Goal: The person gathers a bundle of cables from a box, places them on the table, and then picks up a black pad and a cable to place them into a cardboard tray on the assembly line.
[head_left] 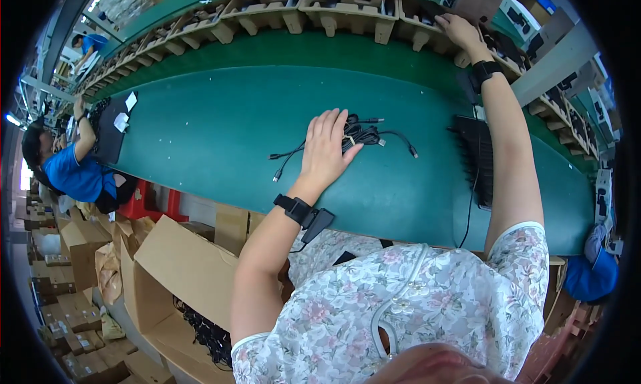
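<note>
A bundle of black cables [366, 129], tied in the middle with a pale band, lies on the green work surface. Its loose plug ends spread to both sides. My left hand [323, 147] rests nearly flat over the bundle's left part, fingers side by side and thumb apart, hiding some of it. Farther off at the right, my right hand [459, 34] reaches over the rim of a brown moulded tray [417, 34]. Its fingers are extended and slightly bent, and I see nothing held in them. Dark items sit inside that tray.
More brown trays [347, 20] line the far edge. A black ribbed object [475, 158] lies right, near a grey post [557, 67]. An open carton [190, 270] with black cables stands below left. A person in blue [73, 173] sits at the left end.
</note>
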A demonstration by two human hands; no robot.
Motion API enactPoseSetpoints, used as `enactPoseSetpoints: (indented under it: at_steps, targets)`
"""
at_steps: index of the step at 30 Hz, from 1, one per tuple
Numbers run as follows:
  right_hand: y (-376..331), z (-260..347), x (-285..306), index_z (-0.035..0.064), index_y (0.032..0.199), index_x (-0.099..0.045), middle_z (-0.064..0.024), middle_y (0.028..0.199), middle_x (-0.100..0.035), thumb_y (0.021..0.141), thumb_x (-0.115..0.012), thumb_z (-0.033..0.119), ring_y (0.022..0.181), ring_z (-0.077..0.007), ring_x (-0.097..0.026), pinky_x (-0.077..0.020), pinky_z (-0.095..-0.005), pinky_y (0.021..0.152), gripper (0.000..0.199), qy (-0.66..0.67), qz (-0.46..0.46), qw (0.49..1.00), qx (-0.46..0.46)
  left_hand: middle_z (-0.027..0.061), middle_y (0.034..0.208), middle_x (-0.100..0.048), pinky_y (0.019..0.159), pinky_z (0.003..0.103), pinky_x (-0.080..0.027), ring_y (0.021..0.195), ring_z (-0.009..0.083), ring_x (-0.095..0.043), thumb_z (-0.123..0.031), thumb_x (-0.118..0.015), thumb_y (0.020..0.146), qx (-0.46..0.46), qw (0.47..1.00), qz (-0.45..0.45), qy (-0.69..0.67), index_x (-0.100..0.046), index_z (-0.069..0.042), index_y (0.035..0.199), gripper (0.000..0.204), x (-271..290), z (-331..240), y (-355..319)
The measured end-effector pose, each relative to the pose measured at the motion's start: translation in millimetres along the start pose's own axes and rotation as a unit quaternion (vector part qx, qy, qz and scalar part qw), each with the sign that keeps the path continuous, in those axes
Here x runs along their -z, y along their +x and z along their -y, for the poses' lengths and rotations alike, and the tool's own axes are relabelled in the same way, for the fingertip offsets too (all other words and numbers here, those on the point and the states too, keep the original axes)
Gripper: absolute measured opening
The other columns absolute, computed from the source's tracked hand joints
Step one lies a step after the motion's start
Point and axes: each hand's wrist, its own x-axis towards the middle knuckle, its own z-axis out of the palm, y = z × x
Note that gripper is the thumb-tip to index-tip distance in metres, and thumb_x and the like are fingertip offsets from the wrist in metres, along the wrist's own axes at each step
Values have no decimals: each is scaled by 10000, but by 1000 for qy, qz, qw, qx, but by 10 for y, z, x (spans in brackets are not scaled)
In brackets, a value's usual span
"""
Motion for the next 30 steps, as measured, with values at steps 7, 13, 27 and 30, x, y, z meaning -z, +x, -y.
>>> enactPoseSetpoints:
  at_steps: [7,13,27,30]
  targets:
    - [289,-208,169,10,1076,-605,-208,1037,-616,839,-519,497,976,-365,-573,-435,-398,853,548,94,43,992,-67,170,1223,-451,1007,453,-304,1174,323,-395,-315,-686,728,-6,1000,-2,-7,-419,-7,1244,657,89,-97,-27]
    - [461,-417,227,-78,1000,-593,-209,906,-629,787,-636,441,858,-307,-609,-471,-384,697,562,81,126,982,-117,162,1214,-459,1006,450,-305,1172,315,-398,-315,-676,738,7,1000,19,-16,-447,-14,1223,615,163,-168,-59]
    - [286,-933,203,-106,859,-625,-261,882,-631,744,-675,399,846,-390,-617,-483,-410,738,521,21,6,988,-150,142,1207,-473,991,432,-326,1156,307,-419,-268,-697,729,3,1000,23,4,-450,-24,1210,593,200,-138,-29]
    - [294,-1189,192,-73,934,-624,-262,903,-626,754,-649,398,858,-399,-608,-485,-419,748,504,101,-42,984,-139,143,1208,-472,989,431,-328,1156,307,-419,-267,-696,729,-5,1000,26,6,-453,-20,1203,588,170,-147,-13]
